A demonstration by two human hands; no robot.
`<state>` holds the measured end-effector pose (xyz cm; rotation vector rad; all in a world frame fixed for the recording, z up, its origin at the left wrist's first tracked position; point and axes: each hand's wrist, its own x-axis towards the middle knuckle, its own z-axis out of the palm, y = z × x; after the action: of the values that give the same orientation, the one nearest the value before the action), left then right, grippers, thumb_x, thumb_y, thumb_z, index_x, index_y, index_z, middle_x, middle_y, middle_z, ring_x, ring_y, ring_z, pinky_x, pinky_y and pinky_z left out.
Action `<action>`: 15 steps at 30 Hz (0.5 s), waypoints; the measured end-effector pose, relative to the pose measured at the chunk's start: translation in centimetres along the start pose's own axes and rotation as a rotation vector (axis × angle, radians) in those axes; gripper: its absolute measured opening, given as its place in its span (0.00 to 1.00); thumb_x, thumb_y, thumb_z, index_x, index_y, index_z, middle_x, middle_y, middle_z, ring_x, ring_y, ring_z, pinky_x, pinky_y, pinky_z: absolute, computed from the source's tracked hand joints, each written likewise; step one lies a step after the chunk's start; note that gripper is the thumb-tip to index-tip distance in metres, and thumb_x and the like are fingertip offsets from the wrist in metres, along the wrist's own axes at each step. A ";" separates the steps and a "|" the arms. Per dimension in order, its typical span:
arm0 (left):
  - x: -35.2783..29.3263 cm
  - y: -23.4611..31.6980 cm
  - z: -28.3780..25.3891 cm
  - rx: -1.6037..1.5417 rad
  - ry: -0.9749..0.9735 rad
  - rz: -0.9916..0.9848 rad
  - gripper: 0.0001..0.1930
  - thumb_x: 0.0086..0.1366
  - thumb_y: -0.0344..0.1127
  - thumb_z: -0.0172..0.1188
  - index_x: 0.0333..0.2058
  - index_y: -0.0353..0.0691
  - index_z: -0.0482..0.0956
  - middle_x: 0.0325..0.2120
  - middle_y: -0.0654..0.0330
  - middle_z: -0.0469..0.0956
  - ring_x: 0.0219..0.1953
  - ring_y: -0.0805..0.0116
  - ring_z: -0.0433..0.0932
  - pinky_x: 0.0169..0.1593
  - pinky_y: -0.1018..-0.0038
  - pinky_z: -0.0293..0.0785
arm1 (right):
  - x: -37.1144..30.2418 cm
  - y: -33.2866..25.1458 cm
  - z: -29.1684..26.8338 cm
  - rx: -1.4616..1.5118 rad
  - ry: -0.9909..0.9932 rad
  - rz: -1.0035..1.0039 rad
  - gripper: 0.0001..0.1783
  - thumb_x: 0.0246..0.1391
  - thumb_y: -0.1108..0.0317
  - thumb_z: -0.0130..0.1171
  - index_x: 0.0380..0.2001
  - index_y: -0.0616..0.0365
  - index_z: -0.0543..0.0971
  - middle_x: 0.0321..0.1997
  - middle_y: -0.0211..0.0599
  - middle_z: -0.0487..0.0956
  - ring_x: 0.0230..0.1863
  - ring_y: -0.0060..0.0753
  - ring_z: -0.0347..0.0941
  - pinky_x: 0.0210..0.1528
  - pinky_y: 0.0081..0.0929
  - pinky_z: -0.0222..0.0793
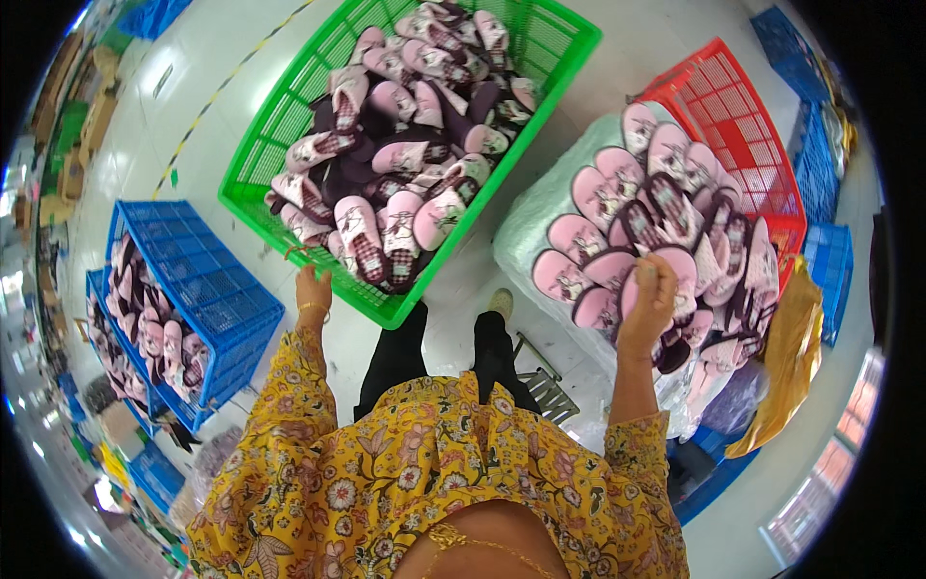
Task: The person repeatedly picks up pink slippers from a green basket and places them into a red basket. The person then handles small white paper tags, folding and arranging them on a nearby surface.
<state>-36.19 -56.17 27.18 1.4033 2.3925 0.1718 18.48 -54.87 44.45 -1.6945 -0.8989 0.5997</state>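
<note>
On the wrapped bale: one pink slipper, pinched by my right hand; overlapping slippers, seemingly laid out. My left hand, near green crate: finger state unclear. Apparently remaining: crate's jumbled heap.

From my remote feed, ahead: front crate, slippers heaped inside. Left of it: side crates, slippers within. Right: bundle, slippers on top, rear crate beyond.

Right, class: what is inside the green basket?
The green basket holds a jumbled heap of pink slippers, some showing checked linings or dark soles. The heap covers the basket's floor, so that cannot be seen.
</note>
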 end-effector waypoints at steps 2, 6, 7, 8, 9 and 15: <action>3.7 -1.4 -0.7 -0.064 0.087 0.023 0.25 0.54 0.42 0.62 0.48 0.35 0.70 0.44 0.42 0.71 0.48 0.44 0.70 0.50 0.58 0.68 | -1.1 -0.8 6.1 0.028 -0.182 0.071 0.10 0.59 0.70 0.54 0.42 0.62 0.75 0.39 0.32 0.75 0.39 0.19 0.69 0.42 0.16 0.66; 10.0 -2.6 -2.8 0.022 0.162 -0.111 0.29 0.53 0.43 0.63 0.51 0.36 0.68 0.46 0.44 0.70 0.50 0.44 0.69 0.52 0.57 0.67 | -2.3 -0.5 16.6 -0.047 -0.409 0.180 0.10 0.56 0.69 0.57 0.39 0.62 0.76 0.34 0.28 0.76 0.35 0.17 0.70 0.40 0.16 0.66; 11.4 -2.8 -3.5 0.075 0.195 -0.138 0.30 0.52 0.43 0.64 0.52 0.36 0.67 0.47 0.44 0.70 0.50 0.44 0.69 0.52 0.57 0.67 | -2.5 0.1 19.4 0.035 -0.451 0.249 0.10 0.56 0.69 0.58 0.39 0.62 0.76 0.33 0.29 0.76 0.34 0.17 0.70 0.39 0.16 0.66; 13.1 -3.5 -3.6 0.118 0.222 -0.162 0.31 0.52 0.43 0.64 0.53 0.36 0.66 0.48 0.45 0.69 0.50 0.44 0.68 0.52 0.57 0.67 | -2.8 0.4 22.6 0.107 -0.487 0.314 0.11 0.55 0.68 0.58 0.39 0.62 0.76 0.32 0.29 0.76 0.34 0.17 0.70 0.38 0.16 0.66; 15.0 -4.8 -3.3 0.130 0.255 -0.185 0.33 0.52 0.44 0.64 0.54 0.36 0.64 0.49 0.45 0.69 0.51 0.44 0.68 0.53 0.56 0.67 | -3.0 0.9 25.7 0.103 -0.511 0.361 0.11 0.55 0.68 0.59 0.40 0.62 0.76 0.32 0.29 0.76 0.33 0.17 0.69 0.36 0.16 0.66; 21.9 -9.0 -1.3 -0.029 0.229 -0.428 0.43 0.53 0.45 0.63 0.62 0.37 0.49 0.50 0.42 0.69 0.51 0.42 0.70 0.52 0.56 0.69 | -0.6 8.8 39.3 0.055 -0.671 0.517 0.12 0.51 0.69 0.58 0.39 0.60 0.76 0.27 0.27 0.75 0.27 0.15 0.69 0.28 0.15 0.63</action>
<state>-53.70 -41.71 20.47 0.8665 2.8000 0.2637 -9.51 -34.06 24.27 -1.6995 -0.8755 1.5910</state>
